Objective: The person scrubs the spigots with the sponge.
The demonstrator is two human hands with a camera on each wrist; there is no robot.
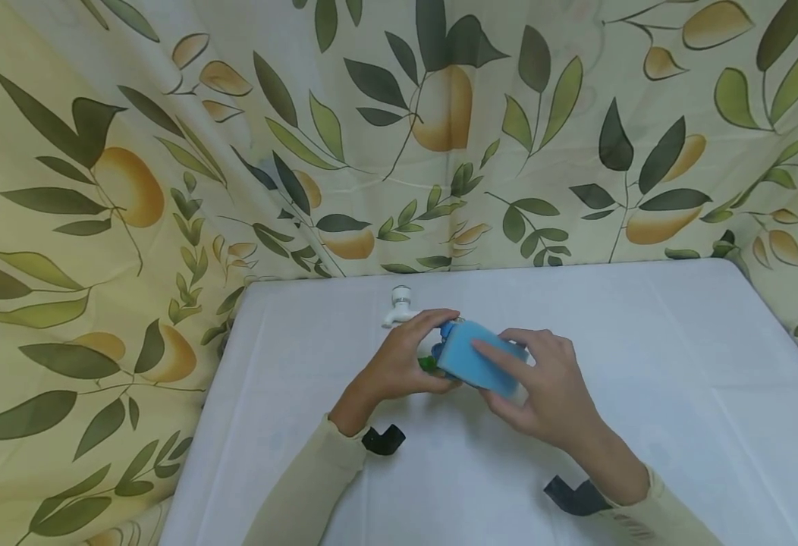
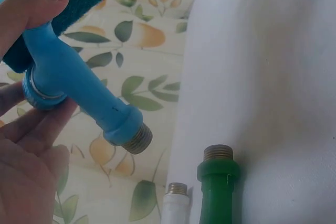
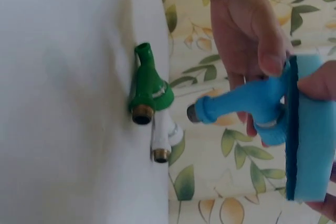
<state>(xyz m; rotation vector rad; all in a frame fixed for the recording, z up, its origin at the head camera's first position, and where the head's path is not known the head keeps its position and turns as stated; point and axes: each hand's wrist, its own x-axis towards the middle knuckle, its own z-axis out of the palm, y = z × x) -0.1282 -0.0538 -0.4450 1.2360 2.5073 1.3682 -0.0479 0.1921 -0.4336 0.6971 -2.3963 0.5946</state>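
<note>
A: The left hand (image 1: pixel 399 364) is pinching the blue plastic tap (image 3: pixel 239 106) above the white table (image 1: pixel 645 341), thumb on the top, fingers curling under the collar, and the right hand (image 1: pixel 542 387) is pressing a blue sponge (image 1: pixel 477 356) against the tap's head.

B: And the risk here?

A: I'm thinking the tap is sitting in a light pinch only. If the sponge is pushing hard sideways, the smooth plastic could be twisting out of those fingertips (image 2: pixel 39 6) and dropping onto the cloth, maybe knocking the green tap (image 3: pixel 149 85) and the white tap (image 3: pixel 164 135) lying just beside each other below it.

B: How are the hands posing?

A: Both wrists are hovering over the table's middle, forearms angling inward in pale sleeves. The right hand's fingers are wrapping round the sponge, index finger lying along its face. The blue tap's threaded end (image 2: pixel 137 141) is pointing down and away from the left palm, well clear of the green one.

B: Tap off the table, then?

A: Yes, held in the air between both hands.
</note>
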